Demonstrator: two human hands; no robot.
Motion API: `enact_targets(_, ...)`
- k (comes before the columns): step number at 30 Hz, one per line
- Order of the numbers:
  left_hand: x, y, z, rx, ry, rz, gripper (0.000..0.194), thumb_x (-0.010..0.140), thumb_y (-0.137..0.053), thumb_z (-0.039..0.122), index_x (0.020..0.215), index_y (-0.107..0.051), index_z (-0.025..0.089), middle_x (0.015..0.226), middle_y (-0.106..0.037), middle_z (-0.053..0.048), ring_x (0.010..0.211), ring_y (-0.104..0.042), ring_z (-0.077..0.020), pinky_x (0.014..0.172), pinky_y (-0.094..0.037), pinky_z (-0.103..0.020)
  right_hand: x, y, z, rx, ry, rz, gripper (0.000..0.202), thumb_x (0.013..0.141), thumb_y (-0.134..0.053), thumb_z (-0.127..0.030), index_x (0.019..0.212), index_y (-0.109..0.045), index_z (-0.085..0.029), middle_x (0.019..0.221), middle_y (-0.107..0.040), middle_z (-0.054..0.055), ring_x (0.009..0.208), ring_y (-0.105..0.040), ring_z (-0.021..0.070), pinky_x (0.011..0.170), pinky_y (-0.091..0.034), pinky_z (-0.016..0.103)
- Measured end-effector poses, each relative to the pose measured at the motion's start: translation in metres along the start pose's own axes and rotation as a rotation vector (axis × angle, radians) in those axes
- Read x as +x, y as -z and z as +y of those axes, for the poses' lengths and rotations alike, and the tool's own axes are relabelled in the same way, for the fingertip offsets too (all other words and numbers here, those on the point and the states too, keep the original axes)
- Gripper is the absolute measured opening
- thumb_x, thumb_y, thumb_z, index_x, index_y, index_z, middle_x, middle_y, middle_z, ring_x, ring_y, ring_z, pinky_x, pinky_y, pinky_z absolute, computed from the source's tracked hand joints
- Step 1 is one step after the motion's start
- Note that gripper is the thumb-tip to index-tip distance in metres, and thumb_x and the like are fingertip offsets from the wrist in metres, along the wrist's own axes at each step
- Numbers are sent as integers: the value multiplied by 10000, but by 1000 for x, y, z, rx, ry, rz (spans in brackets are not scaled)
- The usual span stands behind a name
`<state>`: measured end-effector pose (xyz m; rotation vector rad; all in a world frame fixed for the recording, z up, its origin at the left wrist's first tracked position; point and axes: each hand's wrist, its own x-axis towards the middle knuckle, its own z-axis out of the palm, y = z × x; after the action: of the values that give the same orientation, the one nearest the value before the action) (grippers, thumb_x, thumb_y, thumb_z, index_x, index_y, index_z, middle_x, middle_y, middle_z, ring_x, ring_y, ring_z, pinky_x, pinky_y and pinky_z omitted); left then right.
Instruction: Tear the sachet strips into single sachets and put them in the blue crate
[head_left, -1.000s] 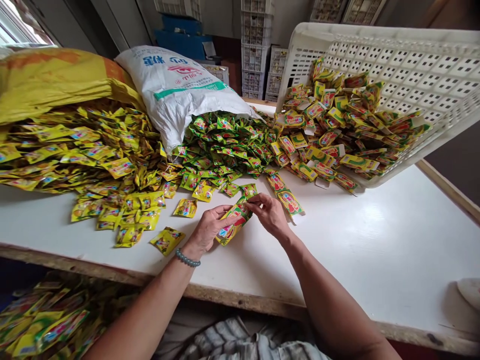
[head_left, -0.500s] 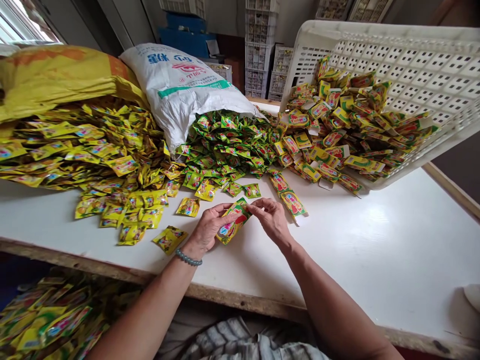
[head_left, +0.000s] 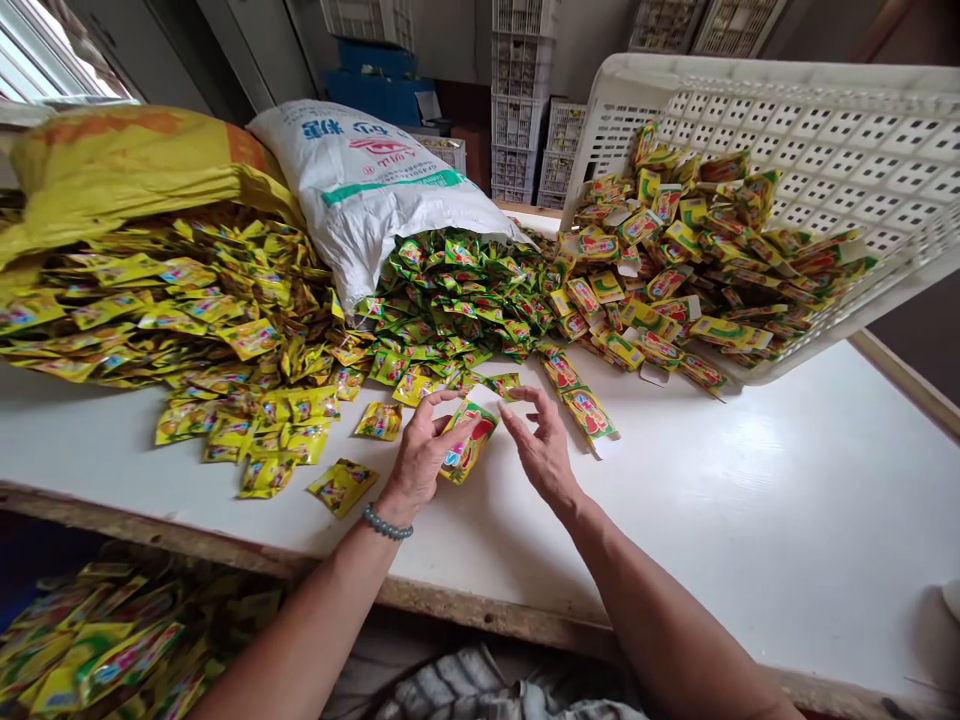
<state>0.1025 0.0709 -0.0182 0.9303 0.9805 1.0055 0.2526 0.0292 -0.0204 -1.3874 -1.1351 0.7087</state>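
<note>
My left hand (head_left: 424, 450), with a beaded bracelet at the wrist, holds a small yellow and green printed box (head_left: 469, 440). A white flap stands up at the box's upper end. My right hand (head_left: 538, 437) is just right of that flap, thumb and forefinger apart, with nothing gripped between them. Beyond the hands lies a heap of green sachets (head_left: 457, 300). Two similar boxes (head_left: 589, 412) lie in a line on the table to the right of my right hand. A loose yellow sachet (head_left: 379, 421) is left of the held box.
A white sack (head_left: 375, 180) and a yellow sack (head_left: 142, 160) lie open at the back left, yellow sachets (head_left: 180, 290) spilling out. A tipped white basket (head_left: 847, 150) with many small boxes stands at the right. Below the table (head_left: 690, 520), more yellow packages (head_left: 112, 640) are piled.
My right fingers have come off the box's upper end and spread apart. The white flap now shows raised, and the box has shifted slightly right in my left hand.
</note>
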Motion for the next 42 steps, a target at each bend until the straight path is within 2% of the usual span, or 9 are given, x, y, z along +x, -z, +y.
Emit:
enact_targets(4,-3,1,0,72,-72,-97,585,689,-804,340,1183,-504,245,797,-686,22,683,-665,-160,651,-509,-253,1,-6,11,237,-155,-231,394,791,-651,-575,875,-695,-193,873,-694,42,798,-625,185,740,-489,297)
enact_targets(7,-4,4,-1,163,-30,-200,503,709,-791,346,1120,-522,241,820,-684,12,686,-660,-166,629,-504,-253,2,-4,15,242,-201,-331,425,779,-648,-597,744,-663,-174,706,-635,5,668,-559,143,660,-454,263)
enact_targets(13,-4,2,0,130,5,-213,498,699,-792,347,1086,-499,236,792,-672,25,643,-637,-149,603,-492,-246,5,8,9,150,-176,-285,501,773,-697,-537,1142,-648,-202,691,-631,-19,633,-548,139,607,-434,252)
enact_targets(17,-4,4,-1,55,-15,-114,542,694,-794,315,1101,-444,244,738,-671,47,625,-641,-139,602,-479,-234,3,5,3,72,-116,-287,364,832,-636,-535,908,-748,-197,904,-719,52,834,-629,187,773,-484,301)
enact_targets(23,-3,4,-3,52,-21,-104,520,668,-806,318,1053,-468,227,722,-714,27,601,-642,-137,599,-484,-242,2,-2,-1,331,-271,-266,375,706,-759,-522,722,-684,-155,671,-681,41,639,-627,163,657,-502,295)
enact_targets(29,-4,0,1,36,20,-118,544,622,-843,352,1020,-498,216,753,-741,-1,610,-674,-176,596,-515,-277,8,2,-2,429,-384,-196,349,609,-833,-457,649,-670,-151,605,-627,-3,568,-523,108,612,-433,264)
enact_targets(34,-6,3,3,42,37,-140,543,607,-853,381,1013,-538,205,738,-743,-13,591,-677,-189,573,-516,-282,13,14,-1,391,-388,-325,343,591,-835,-464,648,-696,-156,629,-658,5,603,-539,120,643,-433,270)
enact_targets(38,-7,5,3,33,19,-108,536,611,-850,384,1011,-547,196,696,-732,-9,560,-662,-181,541,-501,-267,12,20,0,351,-341,-437,313,685,-779,-462,790,-761,-168,768,-731,35,763,-638,175,795,-483,315)
enact_targets(42,-7,6,5,-3,26,-97,513,625,-840,367,1015,-553,195,694,-727,-10,568,-664,-177,542,-505,-263,2,12,-2,250,-233,-378,268,776,-706,-433,865,-783,-192,880,-751,55,873,-654,211,863,-486,349)
